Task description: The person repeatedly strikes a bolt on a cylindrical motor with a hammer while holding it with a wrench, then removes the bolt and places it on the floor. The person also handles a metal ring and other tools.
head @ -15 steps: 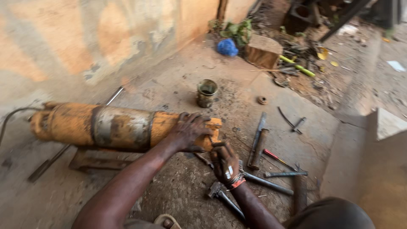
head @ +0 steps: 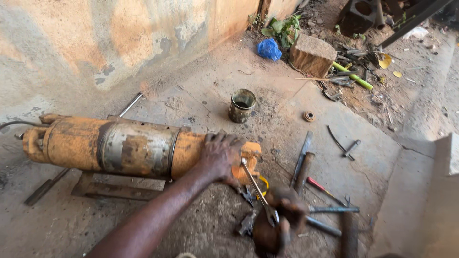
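Observation:
A long rusty orange cylinder (head: 71,143) with a grey metal band lies on its side on a low metal stand (head: 114,187) on the concrete. My left hand (head: 220,155) presses down on its right end, fingers spread over the top. My right hand (head: 279,216), blurred, is closed on a thin metal rod tool (head: 256,188). The rod slants up and to the left, and its tip meets the cylinder's end face just below my left hand.
Loose hand tools (head: 301,165) and a red-handled screwdriver (head: 322,188) lie to the right of the cylinder. A dirty tin can (head: 241,105), a small ring (head: 309,116), a blue bag (head: 269,49) and a wooden block (head: 311,55) sit farther back. A stained wall (head: 119,43) runs behind, and a concrete step (head: 447,153) is at the right.
My right hand has drawn back towards me, and the rod's tip now rests against the cylinder's end. My left hand stays on the cylinder.

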